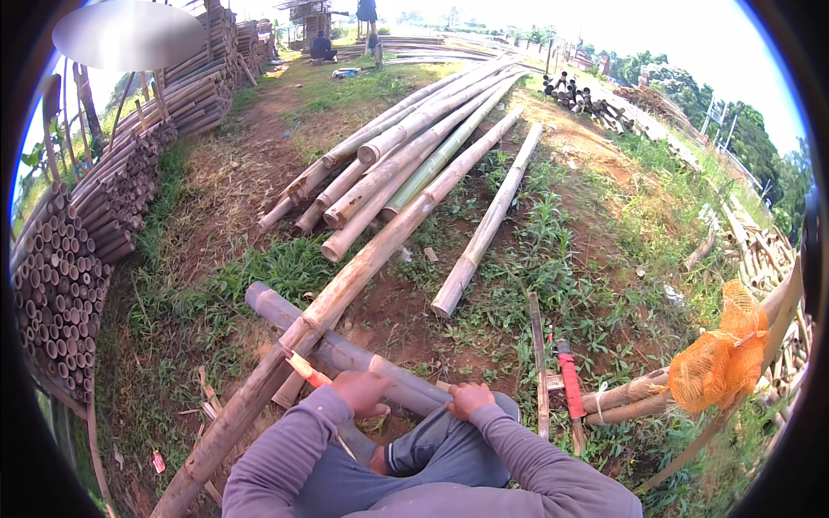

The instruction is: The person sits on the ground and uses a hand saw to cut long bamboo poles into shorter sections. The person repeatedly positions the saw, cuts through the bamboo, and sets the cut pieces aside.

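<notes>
My left hand (361,393) is closed round a tool with a red-orange grip (308,371); a pale end of it points up and left, towards a long bamboo pole (380,255). What kind of tool it is I cannot tell. That long pole lies across a thicker greyish bamboo (376,366), which passes just beyond both hands. At the right end of this bamboo, over my bent knee, my right hand (471,401) has its fingers curled. Whether anything is inside them is hidden.
Cut bamboo poles (406,164) lie in a bundle ahead, a single pole (488,220) to their right. Stacked bamboo (56,293) lines the left. At right are a red-wrapped tool (571,384) and an orange net bag (721,358) near tied poles. A person (322,48) sits far off.
</notes>
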